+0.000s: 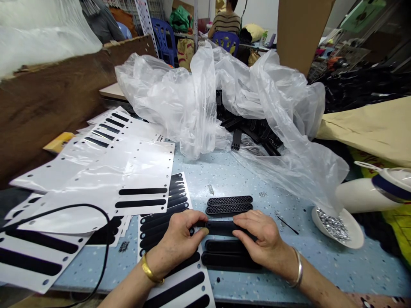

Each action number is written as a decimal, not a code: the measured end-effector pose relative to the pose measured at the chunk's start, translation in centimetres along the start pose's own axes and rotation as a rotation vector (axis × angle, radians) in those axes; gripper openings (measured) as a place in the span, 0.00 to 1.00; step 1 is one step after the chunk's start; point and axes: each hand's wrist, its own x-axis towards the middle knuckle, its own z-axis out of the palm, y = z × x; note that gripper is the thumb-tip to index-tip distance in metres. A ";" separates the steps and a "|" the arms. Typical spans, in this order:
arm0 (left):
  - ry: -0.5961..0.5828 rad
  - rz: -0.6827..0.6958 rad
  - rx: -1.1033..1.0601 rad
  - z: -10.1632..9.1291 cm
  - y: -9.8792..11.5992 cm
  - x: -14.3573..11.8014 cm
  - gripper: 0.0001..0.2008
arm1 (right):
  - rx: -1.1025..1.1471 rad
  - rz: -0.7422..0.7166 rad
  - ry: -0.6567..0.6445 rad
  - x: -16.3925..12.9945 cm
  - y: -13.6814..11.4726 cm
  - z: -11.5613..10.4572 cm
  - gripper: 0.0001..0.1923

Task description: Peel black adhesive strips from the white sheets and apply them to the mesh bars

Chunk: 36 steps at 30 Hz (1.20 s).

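A slim black plastic bar [220,227] with a rounded end lies between my hands, just above the table. My left hand [183,235] is closed in a pinch at its left end; something dark shows between thumb and forefinger, too small to tell apart from the bar. Fingers of my right hand [261,235] grip the bar's right end and hide it. Closer to me lie two smooth black bars [227,260], side by side. Beyond my hands rest two bars with a lattice face [229,205]. Under my left wrist is a white sheet of black rounded strips [175,293].
White sticker sheets [144,171] overlap on the left, crossed by a black cable [107,239]. A clear plastic bag [167,98] spills black pieces [253,128]. Right of my hands are a thin black stick [288,225], a white bowl [356,233] of small silvery bits, and a white container [359,194].
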 end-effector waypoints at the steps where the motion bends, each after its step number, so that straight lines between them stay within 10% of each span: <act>1: 0.001 0.005 0.002 0.0 0.0 0.0 0.09 | -0.007 -0.003 0.000 0.0 0.0 0.0 0.07; 36: -0.013 0.015 -0.001 -0.1 -0.1 0.2 0.07 | -0.057 -0.008 0.072 -0.3 -0.4 1.0 0.07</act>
